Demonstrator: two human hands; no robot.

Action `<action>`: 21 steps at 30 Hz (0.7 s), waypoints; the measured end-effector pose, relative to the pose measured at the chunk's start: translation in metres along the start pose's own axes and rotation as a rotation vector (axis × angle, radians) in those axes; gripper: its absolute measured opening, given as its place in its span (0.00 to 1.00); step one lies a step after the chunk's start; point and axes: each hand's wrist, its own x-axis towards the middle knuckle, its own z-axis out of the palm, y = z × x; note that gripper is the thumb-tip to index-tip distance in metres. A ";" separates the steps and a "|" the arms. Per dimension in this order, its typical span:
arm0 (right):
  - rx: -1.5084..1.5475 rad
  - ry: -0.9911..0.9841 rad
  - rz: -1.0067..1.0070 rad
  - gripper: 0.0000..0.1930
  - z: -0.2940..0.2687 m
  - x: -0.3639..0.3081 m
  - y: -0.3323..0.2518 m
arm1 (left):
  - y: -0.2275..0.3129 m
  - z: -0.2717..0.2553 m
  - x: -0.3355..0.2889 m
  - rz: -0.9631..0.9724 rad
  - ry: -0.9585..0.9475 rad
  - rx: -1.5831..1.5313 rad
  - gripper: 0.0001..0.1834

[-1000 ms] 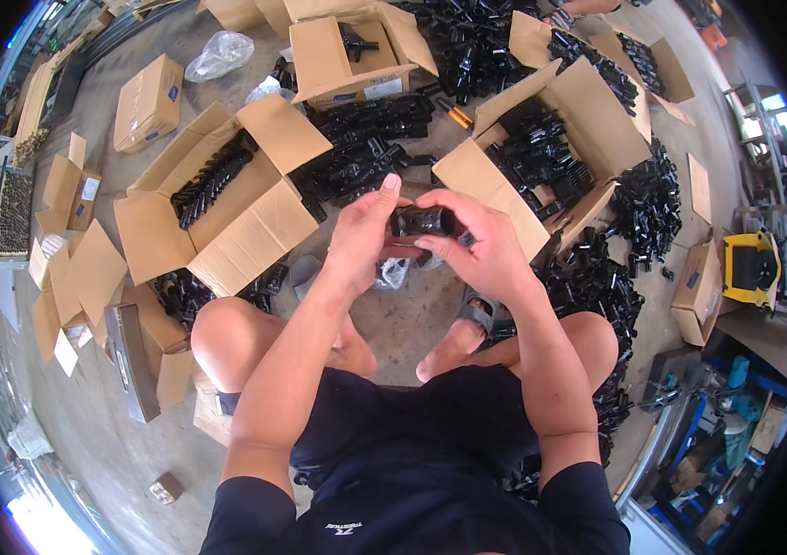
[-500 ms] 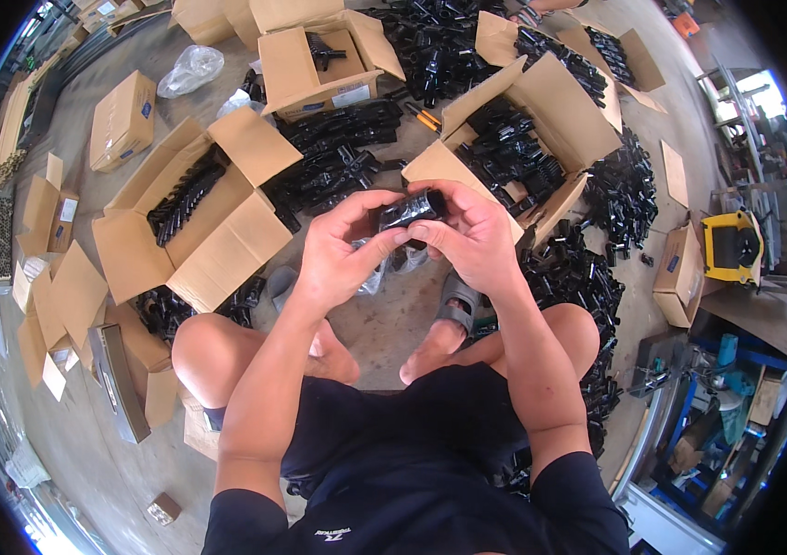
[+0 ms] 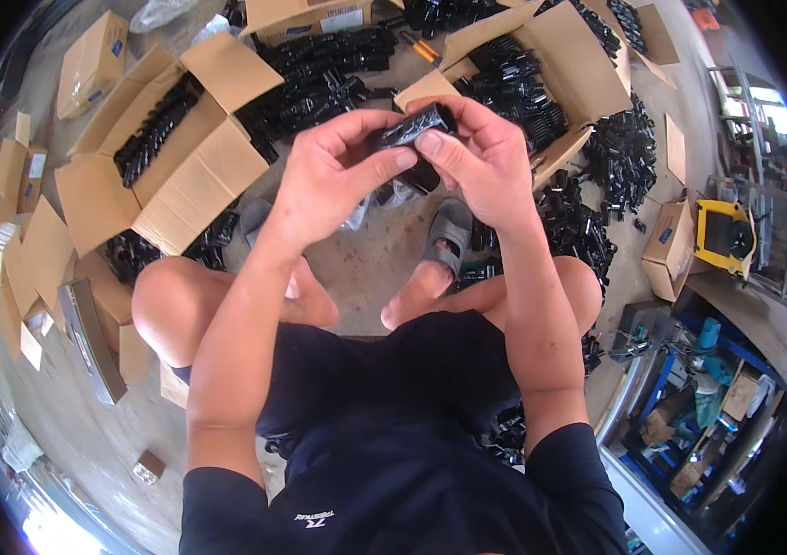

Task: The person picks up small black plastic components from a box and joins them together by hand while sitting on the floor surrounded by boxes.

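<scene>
Between both hands, out in front of my knees, is a glossy black tubular part (image 3: pixel 419 127) with an opening at its right end. Another black section shows just beneath it, so it may be a branched pipe fitting. My left hand (image 3: pixel 327 180) grips its left end, thumb along the near side. On the right end, my right hand (image 3: pixel 489 165) has its thumb pressed on top and fingers curled behind. Beyond the hands, an open carton (image 3: pixel 588 79) holds many similar black parts. Left of them, another open carton (image 3: pixel 204 190) contains a row of black parts.
Loose black parts (image 3: pixel 620 153) lie heaped on the right, with another pile (image 3: pixel 319 65) ahead. Orange-handled tools (image 3: pixel 425 48) rest between cartons. A closed carton (image 3: pixel 93 65) stands far left. A yellow-framed item (image 3: pixel 725 239) and a blue-framed rack (image 3: pixel 652 398) are at right.
The whole view has shifted, with the cartons now higher in the picture. The black part has tilted, its right end raised, and a lower section shows beneath. Both hands keep hold.
</scene>
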 end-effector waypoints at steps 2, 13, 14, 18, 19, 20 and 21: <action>0.014 -0.027 0.024 0.16 -0.001 0.001 0.003 | 0.001 -0.004 -0.002 -0.015 0.002 0.050 0.19; 0.131 0.006 -0.026 0.15 0.017 0.013 0.018 | 0.000 -0.016 -0.005 0.047 0.097 0.080 0.19; 0.152 0.018 -0.030 0.15 0.021 0.015 0.023 | 0.002 -0.019 -0.006 0.055 0.120 0.114 0.19; -0.025 0.098 0.120 0.14 0.020 0.046 0.067 | 0.025 -0.032 -0.006 0.162 0.273 0.306 0.18; -0.357 0.136 0.249 0.12 0.028 0.053 0.088 | 0.028 -0.039 -0.007 0.199 0.321 0.393 0.17; -0.733 0.102 0.208 0.11 0.033 0.056 0.118 | 0.032 -0.041 -0.009 0.211 0.357 0.388 0.17; -0.902 -0.008 0.228 0.10 0.039 0.060 0.144 | 0.036 -0.043 -0.011 0.228 0.397 0.381 0.17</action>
